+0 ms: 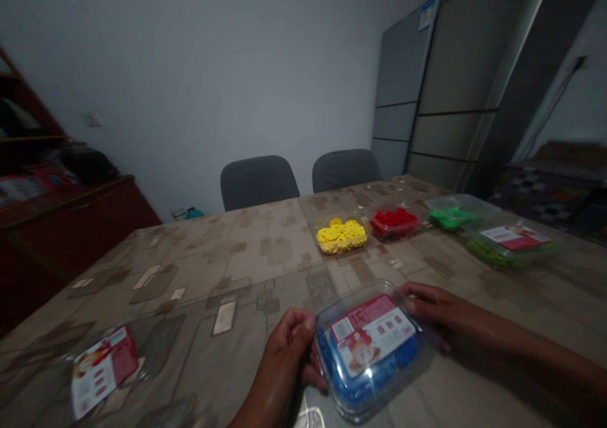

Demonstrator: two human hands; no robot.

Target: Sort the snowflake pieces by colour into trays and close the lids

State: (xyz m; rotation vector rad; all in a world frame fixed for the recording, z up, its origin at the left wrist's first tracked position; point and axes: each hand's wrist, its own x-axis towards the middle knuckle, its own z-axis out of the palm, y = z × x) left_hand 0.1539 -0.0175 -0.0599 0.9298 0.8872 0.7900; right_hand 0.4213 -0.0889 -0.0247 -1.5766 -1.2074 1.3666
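Observation:
A clear plastic container [348, 393] of blue pieces, its lid on and a red and white label on top, is between my two hands near the table's front edge. My left hand [294, 346] grips its left side, the thumb near the rim and the fingers curled beneath. On the far right corner, my right hand [434, 311] has its fingers round the edge, some of them hidden behind the container. What exactly the blue pieces are cannot be made out through the lid.
Farther back on the patterned table [190, 251] stand containers of yellow pieces [341, 235], red pieces [394, 220] and green pieces [450, 216]. A lidded, labelled container [509, 244] is at the right. A labelled clear lid [104, 368] lies front left. Two chairs [258, 178] stand behind.

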